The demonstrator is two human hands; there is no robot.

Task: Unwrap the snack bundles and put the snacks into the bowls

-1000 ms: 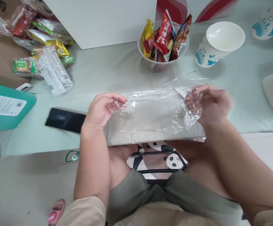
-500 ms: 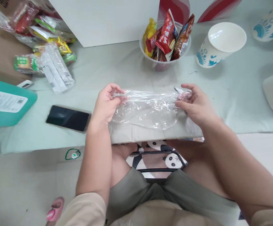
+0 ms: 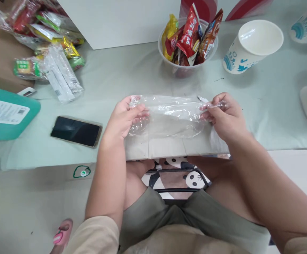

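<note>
A clear plastic bag [image 3: 172, 116] is stretched sideways between my two hands, just above the near edge of the table. My left hand [image 3: 125, 116] grips its left end, with the thumb on top and fingers partly behind the film. On the other side my right hand [image 3: 226, 114] pinches the gathered right end between thumb and fingers. Through the film the tablecloth shows. A small silvery scrap [image 3: 202, 99] lies beside my right fingertips. To the left of my left forearm rests a dark-screened phone [image 3: 76, 131].
Beyond the hands stands a clear bowl [image 3: 187, 68] of wrapped snacks, with paper cups [image 3: 251, 49] to its right. Several snack packets [image 3: 63, 74] lie at back left, near a green container [image 3: 10, 113]. A white box [image 3: 127, 21] stands at the back.
My right hand has shifted slightly right and now pinches the bag's end more tightly. The left thumb lies further over the film, and the bag has been spread and lifted a little.
</note>
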